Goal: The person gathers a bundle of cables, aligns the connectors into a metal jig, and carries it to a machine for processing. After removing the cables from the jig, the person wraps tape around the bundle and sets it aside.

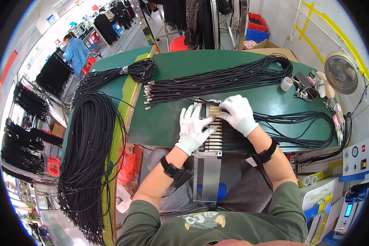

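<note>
A metal fixture with a row of slots stands in front of me at the table's edge, with black cable ends lying across its slots. My left hand, in a white glove, rests over the fixture's left side with fingers spread, its index finger and thumb reaching onto the slots. White-gloved too, my right hand bends its fingers down at the upper slots, fingertips together. Whatever they pinch is hidden. Black cables run from beneath my right hand into a loop on the right.
A bundle of black cables with metal connectors lies across the green table. A large cable heap hangs over the left side. A white roll, small tools and a fan stand at right. A person in blue is far left.
</note>
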A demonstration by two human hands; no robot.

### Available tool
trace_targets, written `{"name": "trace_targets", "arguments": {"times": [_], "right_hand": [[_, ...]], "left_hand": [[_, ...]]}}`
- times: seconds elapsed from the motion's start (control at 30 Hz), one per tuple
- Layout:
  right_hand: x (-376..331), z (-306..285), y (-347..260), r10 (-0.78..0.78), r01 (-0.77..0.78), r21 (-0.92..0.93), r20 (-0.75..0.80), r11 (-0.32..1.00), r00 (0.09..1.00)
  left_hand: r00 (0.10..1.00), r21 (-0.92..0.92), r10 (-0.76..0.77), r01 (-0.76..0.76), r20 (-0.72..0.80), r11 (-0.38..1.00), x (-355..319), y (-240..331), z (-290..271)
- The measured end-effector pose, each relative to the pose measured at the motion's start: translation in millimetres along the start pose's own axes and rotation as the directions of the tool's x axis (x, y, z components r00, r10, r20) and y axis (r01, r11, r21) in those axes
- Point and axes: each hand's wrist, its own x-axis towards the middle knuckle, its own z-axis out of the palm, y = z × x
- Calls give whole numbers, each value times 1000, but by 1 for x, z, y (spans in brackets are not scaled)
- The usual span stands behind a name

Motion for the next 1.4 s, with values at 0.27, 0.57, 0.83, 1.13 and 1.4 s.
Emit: {"name": "trace_targets", "arguments": {"times": [0.27, 0.57, 0.83, 1.13, 1.4], "right_hand": [[5, 3, 45, 160, -161, 0, 90, 987, 983], [-8, -44, 70, 301, -353, 283, 211, 892, 930], [-6, -51, 56, 276, -428, 447, 366, 786, 889], [12, -7, -25, -179, 211, 186, -172, 960, 969], [11, -14, -7, -126, 112, 197, 62, 974, 990]], "left_hand": [[1000, -49, -13, 14, 25, 999, -3, -9, 10], [957, -438, -227, 129, -181, 890, 1, -24, 13], [911, -423, -354, 241, -210, 874, 0, -39, 19], [942, -369, 12, -143, -336, 918, 8, -17, -3], [957, -419, 0, -127, -290, 899, 7, -15, 3]]}}
